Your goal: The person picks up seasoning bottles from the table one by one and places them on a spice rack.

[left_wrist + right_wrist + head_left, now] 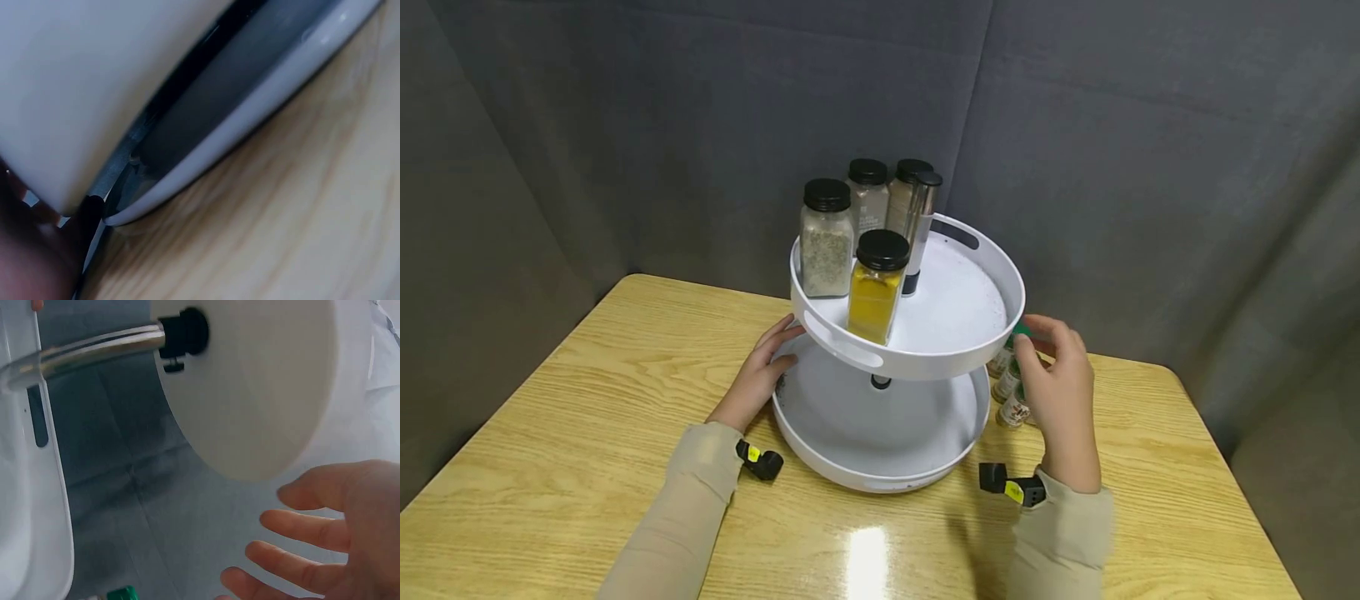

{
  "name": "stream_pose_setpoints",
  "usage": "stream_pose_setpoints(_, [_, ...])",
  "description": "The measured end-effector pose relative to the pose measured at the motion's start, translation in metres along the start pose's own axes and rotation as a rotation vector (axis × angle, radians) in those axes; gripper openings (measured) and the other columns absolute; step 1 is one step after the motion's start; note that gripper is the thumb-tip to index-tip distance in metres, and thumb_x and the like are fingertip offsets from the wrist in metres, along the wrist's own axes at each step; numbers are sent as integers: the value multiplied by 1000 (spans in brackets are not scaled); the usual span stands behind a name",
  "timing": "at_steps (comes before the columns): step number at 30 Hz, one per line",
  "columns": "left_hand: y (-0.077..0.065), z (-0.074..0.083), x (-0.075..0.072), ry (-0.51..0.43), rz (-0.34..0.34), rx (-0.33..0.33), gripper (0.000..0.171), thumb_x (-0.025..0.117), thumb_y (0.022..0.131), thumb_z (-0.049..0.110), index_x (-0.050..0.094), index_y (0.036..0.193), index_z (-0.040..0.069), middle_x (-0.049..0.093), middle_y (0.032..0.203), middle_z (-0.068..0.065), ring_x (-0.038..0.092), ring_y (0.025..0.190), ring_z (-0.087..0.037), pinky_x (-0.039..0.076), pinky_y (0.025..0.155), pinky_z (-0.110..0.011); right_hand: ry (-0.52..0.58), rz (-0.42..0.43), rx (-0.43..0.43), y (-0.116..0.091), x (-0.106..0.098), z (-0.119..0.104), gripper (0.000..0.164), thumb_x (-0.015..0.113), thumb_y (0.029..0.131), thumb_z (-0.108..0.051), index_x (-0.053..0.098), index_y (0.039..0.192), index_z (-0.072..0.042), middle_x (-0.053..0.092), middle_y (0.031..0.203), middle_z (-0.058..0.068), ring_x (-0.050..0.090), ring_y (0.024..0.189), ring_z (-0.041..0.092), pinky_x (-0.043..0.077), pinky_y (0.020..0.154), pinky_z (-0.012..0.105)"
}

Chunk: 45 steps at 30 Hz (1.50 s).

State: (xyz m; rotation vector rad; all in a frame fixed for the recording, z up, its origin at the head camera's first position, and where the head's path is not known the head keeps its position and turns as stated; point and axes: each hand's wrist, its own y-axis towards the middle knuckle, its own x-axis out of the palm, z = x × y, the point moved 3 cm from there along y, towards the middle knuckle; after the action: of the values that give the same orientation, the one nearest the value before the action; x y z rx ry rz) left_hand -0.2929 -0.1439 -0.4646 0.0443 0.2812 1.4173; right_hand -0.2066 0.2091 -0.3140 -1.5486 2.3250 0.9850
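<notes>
A white two-tier turntable stand fills the middle of the head view, its upper tray above its lower tray. On the upper tray's left half stand a jar of green herbs, a jar of yellow powder, two more black-lidded jars and a tall slim grinder-like container. At the stand's left side is my left hand, fingers extended by the trays' edges; exact contact is unclear. My right hand is beside the upper tray's right edge, fingers spread with nothing held.
Several small jars with green caps stand on the table right of the stand, partly behind my right hand. The wooden table extends around the stand. A grey curtain hangs close behind the table's back edge.
</notes>
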Motion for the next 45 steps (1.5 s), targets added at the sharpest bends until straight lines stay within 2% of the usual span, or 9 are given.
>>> stream_pose_setpoints(8, [-1,2,3,-9,-6,-4,44,46,103,5,50,147,0,20,168,-6,9,156,-27,13,125,-50,-75,-52,116,-3,-11,15,38,60,101,-17,60,135,-1,52,138,21,56,124,41,47,102,52])
stream_pose_setpoints(15, [0,1,4,-14,-9,-21,43,45,105,6,51,147,2,19,168,-4,8,156,-26,13,125,-51,-217,-189,213,-4,-14,28,47,64,98,-17,54,140,3,50,141,30,55,119,45,51,94,56])
stream_pose_setpoints(20, [1,3,4,-3,-4,-23,42,45,104,7,52,146,2,20,168,-3,9,156,-26,13,125,-51,-282,-249,289,-2,-14,34,53,65,97,-18,51,142,6,49,141,35,53,124,50,48,100,59])
stream_pose_setpoints(25, [2,3,4,-3,1,-16,42,44,104,7,52,145,0,21,168,-4,9,156,-26,13,125,-50,-326,-304,353,-1,-13,39,57,65,97,-20,48,142,11,49,138,38,50,124,52,47,99,60])
stream_pose_setpoints(32, [2,5,3,-17,-4,-35,42,44,105,6,51,145,-2,18,168,-6,7,156,-27,11,125,-51,-331,-305,358,-1,-10,42,59,65,96,-18,46,141,14,50,134,39,51,122,51,48,99,60])
stream_pose_setpoints(40, [-12,37,2,-24,-23,-54,42,42,104,3,49,144,-8,18,168,-13,8,156,-32,13,124,-52,-345,-255,301,-2,-6,42,55,68,89,-9,51,132,20,57,124,39,58,110,48,52,93,56])
stream_pose_setpoints(45, [-15,43,2,-32,-24,-54,41,43,104,3,49,143,-8,18,168,-13,8,156,-31,13,125,-51,-361,-263,295,-2,-3,42,52,71,86,-2,53,128,22,58,120,41,60,107,50,55,88,55])
